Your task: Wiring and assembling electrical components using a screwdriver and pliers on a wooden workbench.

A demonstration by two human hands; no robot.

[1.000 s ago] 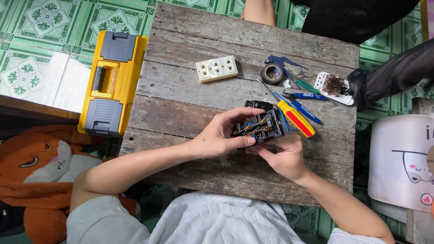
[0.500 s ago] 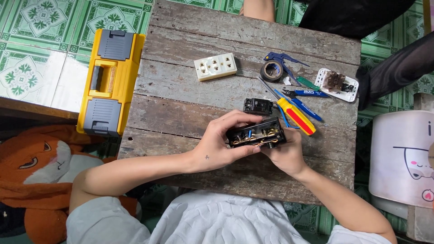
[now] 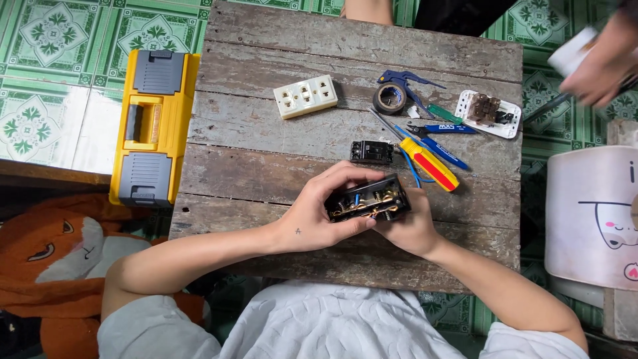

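Note:
Both my hands hold a black electrical part (image 3: 367, 199) with copper pieces and springs showing inside it. My left hand (image 3: 319, 211) wraps around its left end and near side. At its right end, my right hand (image 3: 411, 227) grips from below. The part hovers just above the near half of the grey wooden table (image 3: 266, 139). A small black switch block (image 3: 371, 152) lies on the table just beyond my hands. Right of it lies a red and yellow screwdriver (image 3: 429, 163).
A white triple socket (image 3: 306, 96), a tape roll (image 3: 390, 99), blue pliers (image 3: 407, 83), a blue-handled tool (image 3: 444, 129) and an opened white socket plate (image 3: 488, 114) lie at the far side. A yellow toolbox (image 3: 153, 126) stands left. Another person's hand (image 3: 601, 63) is at the top right.
I have drawn the black part a little nearer and turned it level between my hands. The other person's hand has come into view at the top right.

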